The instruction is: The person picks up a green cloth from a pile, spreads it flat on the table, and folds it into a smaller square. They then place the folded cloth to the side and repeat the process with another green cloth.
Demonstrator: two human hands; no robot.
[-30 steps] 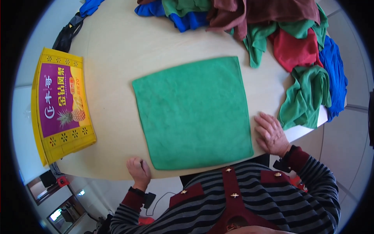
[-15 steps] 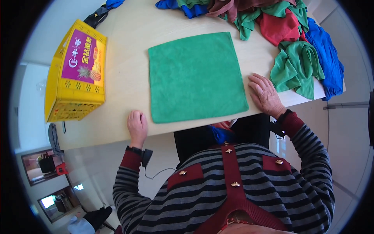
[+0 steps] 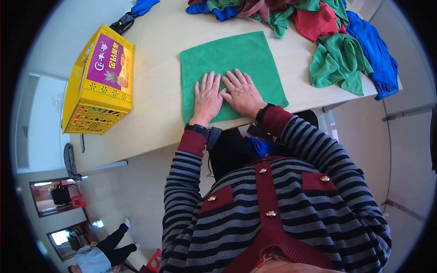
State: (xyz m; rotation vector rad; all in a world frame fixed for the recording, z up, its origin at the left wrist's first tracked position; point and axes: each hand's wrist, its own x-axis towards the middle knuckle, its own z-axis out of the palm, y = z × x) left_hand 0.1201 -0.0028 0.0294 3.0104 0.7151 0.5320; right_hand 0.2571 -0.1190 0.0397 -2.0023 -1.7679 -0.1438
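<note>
A square green cloth (image 3: 227,52) lies spread flat on the pale table in front of me. Both palms rest on its near half, side by side with the thumbs almost touching. My left hand (image 3: 208,98) is flat, fingers stretched toward the cloth's far edge. Beside it, my right hand (image 3: 243,94) lies flat too, its fingers slightly spread and angled to the left. Neither hand holds anything. A dark band with a small box sits on each wrist.
At the left edge of the table (image 3: 157,84) stands a yellow plastic crate (image 3: 98,107) with cloths inside. Crumpled green, red (image 3: 317,22), brown and blue cloths (image 3: 373,57) heap along the far right. In the background at lower left, a person (image 3: 98,255) sits.
Both hands have moved inward from the table beside the cloth and now lie flat on it. The left hand, loosely curled before, has straightened. The view has shifted slightly.
</note>
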